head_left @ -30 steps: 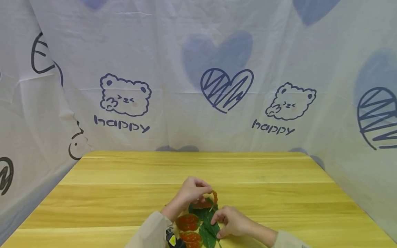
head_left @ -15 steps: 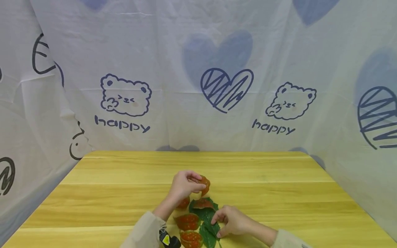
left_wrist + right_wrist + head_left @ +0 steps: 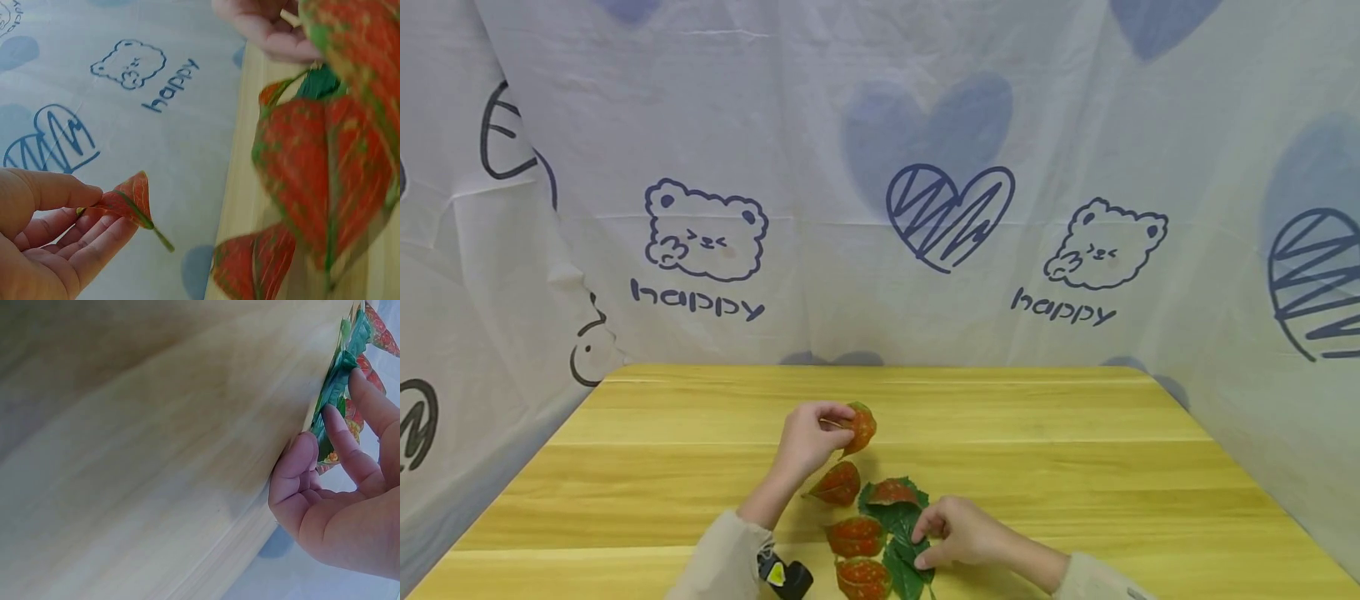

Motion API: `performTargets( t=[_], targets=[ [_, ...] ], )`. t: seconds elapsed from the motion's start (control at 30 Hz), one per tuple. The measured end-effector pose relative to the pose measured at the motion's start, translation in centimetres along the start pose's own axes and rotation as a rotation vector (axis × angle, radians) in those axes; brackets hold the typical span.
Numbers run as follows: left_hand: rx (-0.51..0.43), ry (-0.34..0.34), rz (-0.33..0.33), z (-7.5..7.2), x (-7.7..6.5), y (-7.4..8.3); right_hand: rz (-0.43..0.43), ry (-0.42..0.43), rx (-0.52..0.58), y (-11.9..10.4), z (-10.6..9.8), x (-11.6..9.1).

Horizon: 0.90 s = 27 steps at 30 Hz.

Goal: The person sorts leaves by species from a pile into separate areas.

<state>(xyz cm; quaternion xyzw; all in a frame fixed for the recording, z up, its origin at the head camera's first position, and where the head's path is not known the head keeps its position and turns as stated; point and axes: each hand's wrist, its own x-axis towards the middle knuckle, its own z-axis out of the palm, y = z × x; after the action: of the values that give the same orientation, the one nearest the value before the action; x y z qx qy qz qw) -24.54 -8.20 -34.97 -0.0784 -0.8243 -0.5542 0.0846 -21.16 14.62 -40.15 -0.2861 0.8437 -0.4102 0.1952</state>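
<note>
Ahead on the table, my left hand [image 3: 811, 435] pinches a red leaf [image 3: 862, 428] with green edges between thumb and fingers, raised above the wood. Its short green stem sticks out in the left wrist view. My right hand [image 3: 967, 535] rests its fingertips on several overlapping dark green leaves [image 3: 904, 573]. In the right wrist view two fingers touch the leaves' surface. One red leaf [image 3: 892, 492] lies on top of the far green leaf. To the left of the green ones lie other red leaves [image 3: 856, 536], in a rough column.
The yellow wooden table [image 3: 1037, 433] reaches back to a pale cloth [image 3: 835, 275] printed with hearts and bears. A black device with a yellow mark [image 3: 784, 575] is strapped at my left wrist.
My left hand has lifted the red leaf away from the green leaves and carried it left and farther back. Another red leaf is now uncovered below it. The right hand has barely moved.
</note>
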Motion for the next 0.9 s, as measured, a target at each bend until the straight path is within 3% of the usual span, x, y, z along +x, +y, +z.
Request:
performTargets(
  t=[0.33, 0.57, 0.9],
  targets=[
    [0.001, 0.06, -0.062, -2.4, 0.1, -1.2, 0.005, 0.01, -0.032, -0.2, 0.1, 0.0],
    [0.129, 0.08, -0.044, -4.2, 0.1, -2.8, 0.026, 0.01, -0.053, -0.3, 0.1, 0.1],
    [0.206, 0.095, -0.057, -7.0, -0.1, -3.9, 0.033, 0.01, -0.065, -0.3, 0.2, 0.2]
  ],
)
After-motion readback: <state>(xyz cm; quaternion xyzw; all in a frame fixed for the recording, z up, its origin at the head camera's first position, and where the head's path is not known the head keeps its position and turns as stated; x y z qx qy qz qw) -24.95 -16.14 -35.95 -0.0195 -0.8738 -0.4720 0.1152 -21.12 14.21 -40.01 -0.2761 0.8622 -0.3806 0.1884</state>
